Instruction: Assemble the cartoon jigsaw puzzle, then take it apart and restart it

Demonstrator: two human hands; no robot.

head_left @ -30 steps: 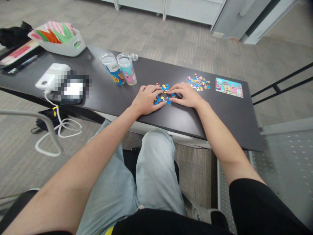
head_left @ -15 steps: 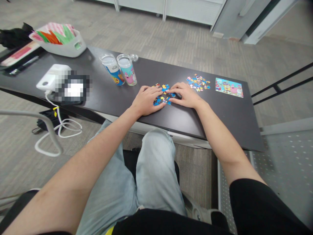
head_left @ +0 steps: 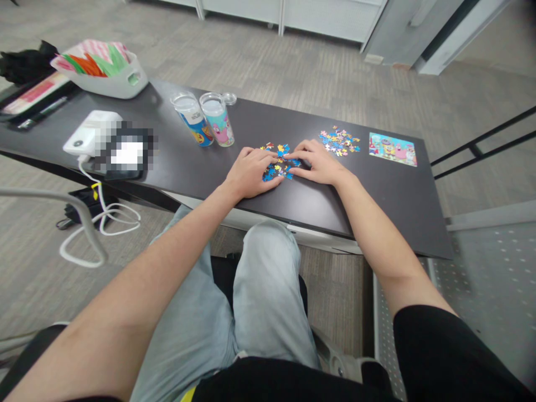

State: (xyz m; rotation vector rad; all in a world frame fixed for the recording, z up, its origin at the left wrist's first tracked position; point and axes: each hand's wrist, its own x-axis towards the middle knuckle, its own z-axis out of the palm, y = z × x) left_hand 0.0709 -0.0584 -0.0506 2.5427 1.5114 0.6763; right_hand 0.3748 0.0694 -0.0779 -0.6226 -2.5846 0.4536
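Note:
Blue, yellow and red jigsaw pieces point(head_left: 272, 171) lie in a loose heap on the dark table, partly covered by my hands. My left hand point(head_left: 251, 172) rests at the heap's left side, fingers reaching over it and thumb stretched along its near edge. From the right, my right hand point(head_left: 316, 162) touches the heap, its thumb and fingers apart around the pieces. A second pile of jigsaw pieces point(head_left: 339, 141), paler and pinker, lies beyond my right hand. Farther right is a flat cartoon picture card point(head_left: 392, 149).
Two clear cartoon-printed cups point(head_left: 194, 125) stand left of the heap, with a clear lid point(head_left: 229, 99) behind. At the left are a white basket point(head_left: 109, 84) of colourful packets, a white device point(head_left: 94, 131) with a cable, and a dark pixelated object point(head_left: 125, 156). A perforated panel point(head_left: 489, 290) stands right.

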